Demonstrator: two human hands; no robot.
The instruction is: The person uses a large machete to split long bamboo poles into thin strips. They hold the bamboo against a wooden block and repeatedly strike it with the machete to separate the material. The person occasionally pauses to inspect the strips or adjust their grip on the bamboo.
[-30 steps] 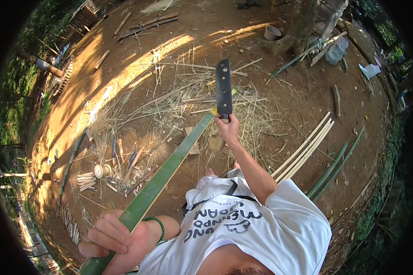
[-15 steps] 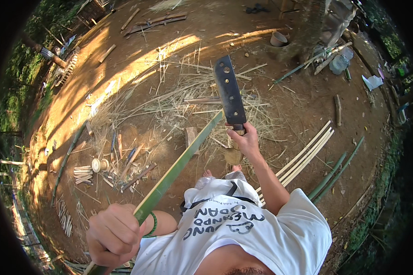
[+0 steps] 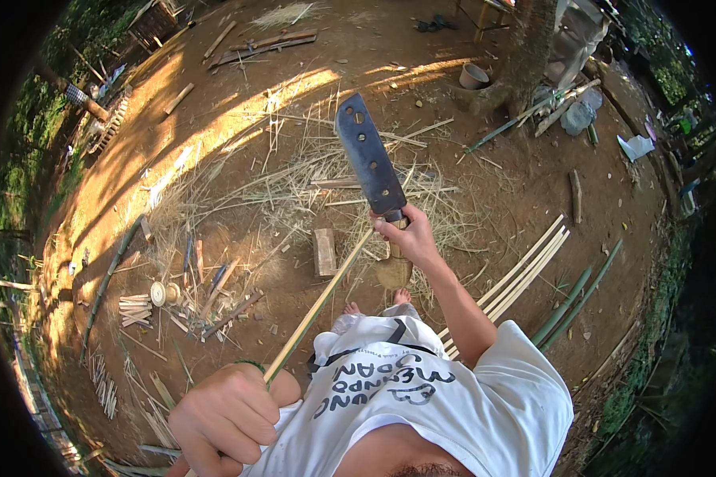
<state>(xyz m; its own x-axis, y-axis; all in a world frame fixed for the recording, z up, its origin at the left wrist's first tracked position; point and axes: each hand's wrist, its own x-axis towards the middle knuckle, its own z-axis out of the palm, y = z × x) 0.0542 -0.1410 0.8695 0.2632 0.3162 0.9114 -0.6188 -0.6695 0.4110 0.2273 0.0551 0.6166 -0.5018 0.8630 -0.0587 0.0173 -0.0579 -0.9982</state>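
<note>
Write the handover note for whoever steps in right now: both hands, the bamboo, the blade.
Left hand: fist closed around the near end of the bamboo strip, which slants away toward the ground.
Right hand: grips the big knife, blade raised above the strip's far end, not touching it.
Done: finished strips lie to the right, shavings cover the ground.
Left: this strip is not yet cut at this spot.
</note>
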